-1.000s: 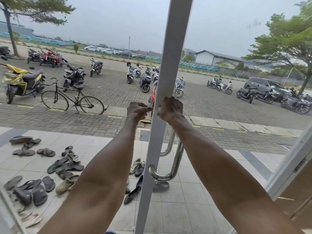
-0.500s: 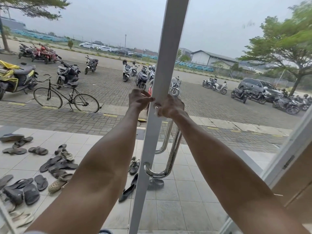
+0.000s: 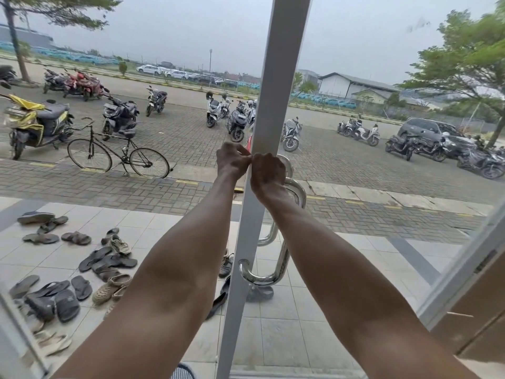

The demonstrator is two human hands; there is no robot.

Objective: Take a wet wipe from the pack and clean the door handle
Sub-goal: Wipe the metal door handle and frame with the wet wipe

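Just behind the right hand (image 3: 269,173), the door handle (image 3: 284,258) curves downward

White door frame post (image 3: 284,77) runs twelve to six, solid dead ahead. At its three o'clock, the chrome door handle (image 3: 281,265) leaves an open slot between bar and post; right hand (image 3: 269,175) crowds its top. Glass pane (image 3: 369,64) bars everything beyond.

A building entrance, seen from just inside: a glass door (image 3: 281,77) with a steel handle (image 3: 283,258) looks out on a tiled porch (image 3: 169,228) strewn with sandals (image 3: 108,262). Beyond it, a brick-paved lot (image 3: 191,138) holds parked scooters (image 3: 120,117), a bicycle (image 3: 117,155) and a car (image 3: 434,132).
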